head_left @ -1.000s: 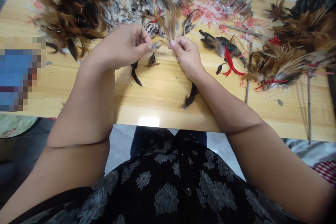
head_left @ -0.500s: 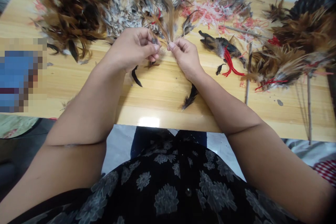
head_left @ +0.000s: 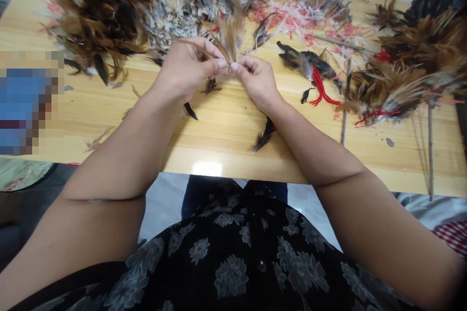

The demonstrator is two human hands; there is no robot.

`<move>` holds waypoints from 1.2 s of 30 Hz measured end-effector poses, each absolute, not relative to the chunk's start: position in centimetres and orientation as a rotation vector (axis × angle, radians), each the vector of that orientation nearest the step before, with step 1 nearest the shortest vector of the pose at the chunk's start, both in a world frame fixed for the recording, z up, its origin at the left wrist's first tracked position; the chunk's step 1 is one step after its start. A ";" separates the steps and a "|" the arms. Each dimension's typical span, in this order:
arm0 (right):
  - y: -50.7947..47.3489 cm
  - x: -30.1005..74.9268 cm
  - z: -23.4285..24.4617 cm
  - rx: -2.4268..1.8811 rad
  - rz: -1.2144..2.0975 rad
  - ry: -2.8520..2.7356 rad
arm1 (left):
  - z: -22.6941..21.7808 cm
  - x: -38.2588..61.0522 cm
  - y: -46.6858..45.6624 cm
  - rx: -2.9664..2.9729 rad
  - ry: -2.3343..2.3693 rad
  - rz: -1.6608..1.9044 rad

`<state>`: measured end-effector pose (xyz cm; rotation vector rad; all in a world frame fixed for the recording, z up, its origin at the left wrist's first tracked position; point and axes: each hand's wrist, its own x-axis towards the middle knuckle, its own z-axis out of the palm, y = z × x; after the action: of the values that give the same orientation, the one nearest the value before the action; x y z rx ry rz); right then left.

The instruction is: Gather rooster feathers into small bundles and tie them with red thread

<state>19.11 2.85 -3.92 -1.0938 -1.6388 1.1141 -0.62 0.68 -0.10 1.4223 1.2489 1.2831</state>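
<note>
Brown feathers (head_left: 232, 34) fan upward in a bunch, their lower ends pinched between the thumb and fingers of my right hand (head_left: 255, 75). Close beside it, my left hand (head_left: 191, 65) is closed in a pinch at the base of the bunch, its thumb tip almost meeting my right thumb. A thin brown feather (head_left: 199, 47) slants across the left fingers; the exact grip is partly hidden. Below my left hand lie small dark feathers (head_left: 190, 111). Another black feather (head_left: 264, 137) rests under my right wrist.
Large heaps of brown feathers (head_left: 98, 14) and grey-white feathers (head_left: 175, 14) cover the table's back left. Pink and white strands (head_left: 295, 12) lie behind. At right are feather bundles with red ties (head_left: 383, 87), a dark bundle (head_left: 310, 60) and thin sticks (head_left: 431, 150).
My left hand has moved slightly right and up, bringing its pinched fingertips against the base of the feather bunch. The right hand has shifted slightly left, still holding the bunch.
</note>
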 end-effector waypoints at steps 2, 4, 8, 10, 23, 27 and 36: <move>2.8 19.0 -3.8 -1.091 1.124 -1.624 | -0.1 -0.8 0.7 1.466 1.277 1.279; 2.9 18.9 -3.9 -1.092 1.130 -1.624 | -0.1 -0.9 0.7 1.510 1.301 1.263; 3.1 19.0 -4.4 -1.078 1.159 -1.660 | -0.1 -0.9 0.5 1.551 1.284 1.265; 3.2 19.1 -4.5 -1.072 1.165 -1.674 | -0.3 -0.8 0.4 1.551 1.275 1.285; 4.1 19.5 -5.4 -1.095 1.164 -1.574 | 4.0 -4.5 -0.2 1.756 1.712 1.205; 4.4 19.7 -5.9 -1.103 1.156 -1.559 | 4.0 -6.7 0.3 1.868 1.827 0.876; 4.6 19.9 -6.4 -1.059 1.150 -1.529 | 2.1 -4.9 0.9 1.865 1.742 0.721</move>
<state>19.94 4.63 -6.36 -1.0595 -1.5292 1.1500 -4.93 0.89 2.06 1.8649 1.7418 0.7215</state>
